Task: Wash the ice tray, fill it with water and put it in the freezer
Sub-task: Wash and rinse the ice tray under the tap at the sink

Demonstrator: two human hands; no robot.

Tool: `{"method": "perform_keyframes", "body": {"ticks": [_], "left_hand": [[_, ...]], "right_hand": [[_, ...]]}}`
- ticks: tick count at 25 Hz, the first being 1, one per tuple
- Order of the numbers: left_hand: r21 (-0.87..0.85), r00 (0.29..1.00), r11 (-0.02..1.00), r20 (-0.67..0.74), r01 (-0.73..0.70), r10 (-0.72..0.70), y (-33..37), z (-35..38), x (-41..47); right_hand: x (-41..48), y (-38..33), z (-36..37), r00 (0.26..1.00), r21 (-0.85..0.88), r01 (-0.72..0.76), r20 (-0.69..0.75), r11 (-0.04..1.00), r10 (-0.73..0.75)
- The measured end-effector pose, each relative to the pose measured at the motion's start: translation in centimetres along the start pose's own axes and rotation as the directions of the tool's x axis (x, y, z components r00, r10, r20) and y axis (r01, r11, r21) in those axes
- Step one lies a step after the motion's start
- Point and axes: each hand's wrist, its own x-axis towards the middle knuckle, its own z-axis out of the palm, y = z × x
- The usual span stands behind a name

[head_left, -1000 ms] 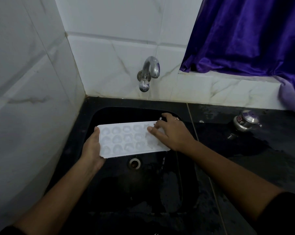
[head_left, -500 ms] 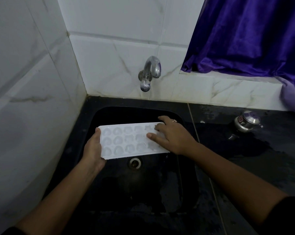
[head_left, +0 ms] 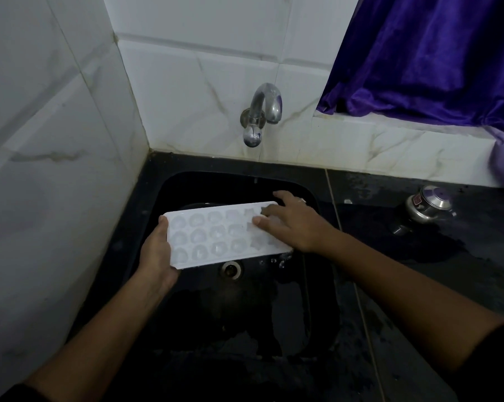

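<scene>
A white ice tray [head_left: 213, 236] with several round cells is held level over the black sink [head_left: 308, 300], above the drain [head_left: 231, 269]. My left hand [head_left: 157, 255] grips its left end, thumb along the short edge. My right hand [head_left: 295, 223] lies flat on the tray's right end, fingers spread over the cells, and covers part of them. The steel tap [head_left: 260, 114] juts from the tiled wall behind; no water stream shows.
A white tiled wall [head_left: 47, 169] stands close on the left. The wet black counter [head_left: 433, 262] stretches to the right, with a small steel lidded pot [head_left: 429, 207] on it. A purple curtain [head_left: 433, 53] hangs at the upper right.
My right hand's fingers have shifted slightly over the tray's right-hand cells. The tray and my left hand have stayed almost in place.
</scene>
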Motion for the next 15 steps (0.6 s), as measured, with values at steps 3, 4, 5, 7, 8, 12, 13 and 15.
{"method": "perform_keyframes", "body": {"ticks": [3,4,5,7,8,12,13,15], "left_hand": [[0.013,1.000,1.000,-0.005,-0.013,0.013,-0.1,0.5,-0.3],[0.010,1.000,1.000,-0.013,-0.017,0.018,-0.1,0.8,-0.4],[0.004,0.999,1.000,-0.028,-0.023,0.023,-0.2,1.0,-0.5],[0.007,0.999,1.000,-0.048,-0.026,0.027,-0.3,1.2,-0.8],[0.014,0.998,1.000,-0.049,-0.026,0.027,-0.4,1.3,-1.0],[0.010,0.998,0.999,-0.058,-0.034,0.035,-1.0,2.0,-1.6],[0.012,0.997,0.999,-0.069,-0.036,0.037,-1.2,2.2,-1.6],[0.014,0.995,0.999,-0.091,-0.039,0.040,-1.7,2.4,-1.7]], "right_hand": [[0.3,0.1,0.3,0.999,-0.009,-0.031,-0.032,0.999,0.031],[0.4,0.2,0.6,0.997,-0.057,-0.033,-0.077,0.998,0.029],[0.3,0.2,0.6,0.998,-0.078,-0.017,-0.057,0.997,0.013],[0.3,0.4,-0.2,1.000,0.063,-0.017,0.026,0.998,0.015],[0.3,0.7,-0.4,0.999,0.080,-0.026,0.034,0.996,0.024],[0.4,1.6,0.1,0.998,-0.028,0.033,-0.048,0.999,-0.034],[0.4,1.7,-0.1,1.000,0.035,0.024,-0.006,0.999,-0.024],[0.4,2.2,0.0,1.000,0.001,0.025,-0.019,1.000,-0.025]]}}
